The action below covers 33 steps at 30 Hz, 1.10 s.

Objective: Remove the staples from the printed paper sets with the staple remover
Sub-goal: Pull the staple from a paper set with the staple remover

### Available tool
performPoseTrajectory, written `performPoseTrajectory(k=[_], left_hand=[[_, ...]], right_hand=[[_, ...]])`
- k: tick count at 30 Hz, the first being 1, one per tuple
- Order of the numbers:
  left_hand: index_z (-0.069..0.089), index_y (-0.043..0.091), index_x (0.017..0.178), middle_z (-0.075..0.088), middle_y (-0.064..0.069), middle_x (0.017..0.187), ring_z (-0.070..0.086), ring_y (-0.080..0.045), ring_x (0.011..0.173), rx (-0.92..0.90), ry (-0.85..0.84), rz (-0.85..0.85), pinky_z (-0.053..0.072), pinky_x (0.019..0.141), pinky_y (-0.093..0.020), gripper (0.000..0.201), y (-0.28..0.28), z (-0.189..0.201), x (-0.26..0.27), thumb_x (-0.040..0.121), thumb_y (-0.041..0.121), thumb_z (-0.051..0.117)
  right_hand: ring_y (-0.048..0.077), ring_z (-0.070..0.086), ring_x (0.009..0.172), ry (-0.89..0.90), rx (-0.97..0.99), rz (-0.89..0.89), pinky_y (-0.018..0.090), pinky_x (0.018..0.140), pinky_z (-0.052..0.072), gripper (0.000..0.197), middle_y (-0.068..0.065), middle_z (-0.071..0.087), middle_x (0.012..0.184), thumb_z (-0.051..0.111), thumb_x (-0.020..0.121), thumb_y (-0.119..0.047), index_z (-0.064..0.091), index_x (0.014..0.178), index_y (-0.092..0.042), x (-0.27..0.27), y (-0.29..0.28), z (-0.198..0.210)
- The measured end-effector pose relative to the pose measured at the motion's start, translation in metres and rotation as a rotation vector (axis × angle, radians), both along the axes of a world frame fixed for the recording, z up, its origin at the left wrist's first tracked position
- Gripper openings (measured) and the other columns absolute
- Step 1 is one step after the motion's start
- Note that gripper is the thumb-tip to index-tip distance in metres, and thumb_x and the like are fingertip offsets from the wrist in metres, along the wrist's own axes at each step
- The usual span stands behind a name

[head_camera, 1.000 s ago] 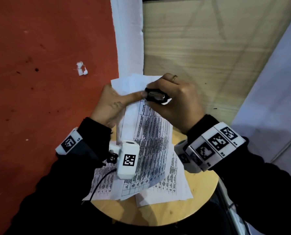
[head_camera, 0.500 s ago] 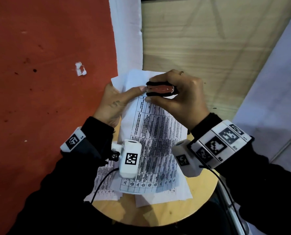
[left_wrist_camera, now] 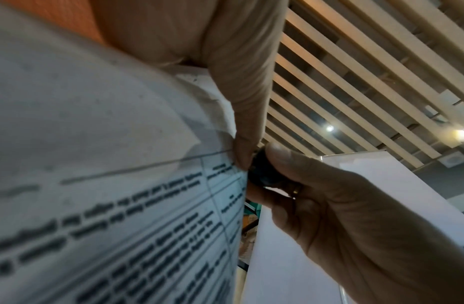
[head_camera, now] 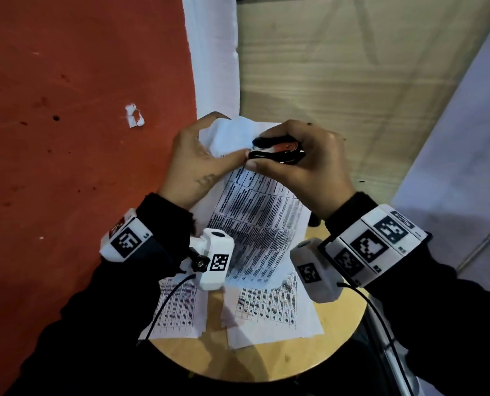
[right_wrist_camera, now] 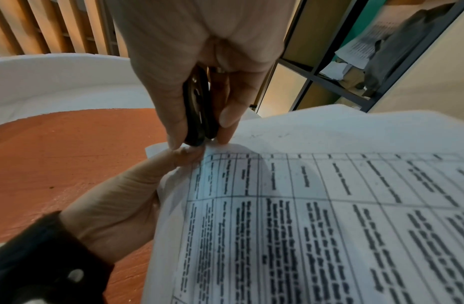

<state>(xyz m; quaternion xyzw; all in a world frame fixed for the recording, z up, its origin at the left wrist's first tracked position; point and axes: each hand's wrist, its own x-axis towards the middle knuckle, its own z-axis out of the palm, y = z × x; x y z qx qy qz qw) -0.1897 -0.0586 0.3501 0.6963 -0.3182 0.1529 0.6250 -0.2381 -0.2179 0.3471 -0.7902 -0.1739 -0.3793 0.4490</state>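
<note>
A printed paper set (head_camera: 255, 218) with tables is lifted above a small round wooden table (head_camera: 255, 364). My left hand (head_camera: 195, 164) pinches its top corner, thumb on the printed side, fingers curled behind the sheet (right_wrist_camera: 173, 162). My right hand (head_camera: 303, 164) grips the black and red staple remover (head_camera: 278, 150) between thumb and fingers and squeezes it. Its tip meets the paper corner right at my left thumb (left_wrist_camera: 245, 156). The remover (right_wrist_camera: 199, 115) looks closed in the right wrist view. The staple itself is hidden.
More printed sheets (head_camera: 266, 312) lie on the round table under my wrists. A red floor (head_camera: 66, 138) with a small white paper scrap (head_camera: 134, 115) lies to the left. A white panel edge (head_camera: 212, 58) and a pale wooden surface (head_camera: 352, 67) stand beyond.
The held paper set has risen and tilted. My left fingers have curled over the top corner. The staple remover has turned so its red side shows, staying at the corner.
</note>
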Motion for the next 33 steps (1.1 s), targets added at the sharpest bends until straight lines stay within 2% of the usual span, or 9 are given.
performPoseTrajectory(k=[2,6,10,12,17,21,24,27,33], left_hand=[[0.061,0.008,0.091,0.058,-0.04,0.092,0.062,-0.042,0.077,0.001,-0.012,0.051,0.044,0.074,-0.072,0.045,-0.002,-0.002,0.003,0.068,0.041,0.081],[0.059,0.014,0.09,0.062,-0.036,0.085,0.061,-0.05,0.075,0.011,-0.03,0.125,0.047,0.068,-0.067,0.041,-0.006,-0.005,0.004,0.067,0.04,0.08],[0.06,0.032,0.082,0.061,-0.036,0.081,0.056,-0.027,0.072,0.015,0.018,0.142,0.046,0.07,-0.066,0.025,-0.008,-0.006,0.005,0.064,0.037,0.078],[0.06,0.033,0.081,0.063,-0.034,0.085,0.06,-0.027,0.076,0.018,0.031,0.125,0.047,0.073,-0.065,0.022,-0.007,-0.005,0.005,0.065,0.034,0.076],[0.064,0.027,0.086,0.067,-0.03,0.095,0.065,-0.037,0.078,-0.04,0.09,0.116,0.049,0.076,-0.064,0.033,-0.002,-0.007,0.007,0.058,0.031,0.081],[0.06,-0.006,0.104,0.065,-0.03,0.106,0.065,-0.042,0.097,-0.086,0.208,0.039,0.052,0.085,-0.057,0.056,0.003,-0.01,0.011,0.06,0.017,0.084],[0.062,-0.002,0.099,0.067,-0.028,0.105,0.066,-0.039,0.097,-0.099,0.215,0.04,0.052,0.088,-0.053,0.046,0.002,-0.011,0.01,0.061,0.012,0.083],[0.062,0.005,0.098,0.068,-0.023,0.102,0.068,-0.035,0.094,-0.11,0.209,0.073,0.053,0.088,-0.05,0.044,0.0,-0.011,0.012,0.06,0.014,0.083],[0.06,-0.004,0.102,0.067,-0.027,0.101,0.068,-0.029,0.086,-0.099,0.206,0.059,0.057,0.082,-0.044,0.046,0.0,-0.011,0.017,0.062,0.008,0.077]], right_hand=[[0.006,0.066,0.083,-0.007,0.004,0.004,0.027,0.079,0.054,0.031,-0.005,0.07,0.086,0.083,0.066,-0.026,0.07,0.091,-0.013,0.0,-0.001,0.0],[0.005,0.063,0.081,-0.058,-0.078,-0.078,0.022,0.076,0.052,0.032,-0.002,0.071,0.087,0.081,0.067,-0.029,0.07,0.091,-0.01,-0.001,-0.001,-0.003],[0.013,0.065,0.08,-0.09,-0.137,-0.088,0.028,0.073,0.053,0.032,0.003,0.071,0.087,0.081,0.068,-0.026,0.07,0.091,-0.008,-0.001,-0.001,-0.004],[0.017,0.065,0.077,-0.127,-0.211,-0.109,0.027,0.068,0.05,0.03,0.005,0.069,0.085,0.08,0.068,-0.023,0.069,0.091,-0.006,-0.001,0.001,-0.005],[0.018,0.063,0.074,-0.146,-0.244,-0.17,0.026,0.064,0.048,0.029,0.005,0.069,0.083,0.078,0.069,-0.025,0.069,0.089,-0.006,0.002,-0.002,-0.008],[0.028,0.066,0.074,-0.1,-0.284,-0.27,0.039,0.064,0.054,0.029,0.008,0.069,0.084,0.075,0.067,-0.024,0.069,0.089,-0.006,0.011,-0.013,-0.022],[0.033,0.065,0.079,-0.038,-0.275,-0.281,0.046,0.067,0.054,0.035,0.009,0.069,0.089,0.074,0.065,-0.028,0.07,0.093,-0.008,0.015,-0.018,-0.027],[0.028,0.063,0.086,0.017,-0.268,-0.233,0.042,0.073,0.052,0.041,0.009,0.065,0.099,0.078,0.062,-0.024,0.068,0.099,-0.008,0.016,-0.019,-0.026],[0.004,0.042,0.117,0.178,-0.328,-0.024,0.007,0.087,0.038,0.045,0.01,0.033,0.144,0.089,0.056,-0.017,0.068,0.096,-0.014,0.025,-0.033,-0.007]])
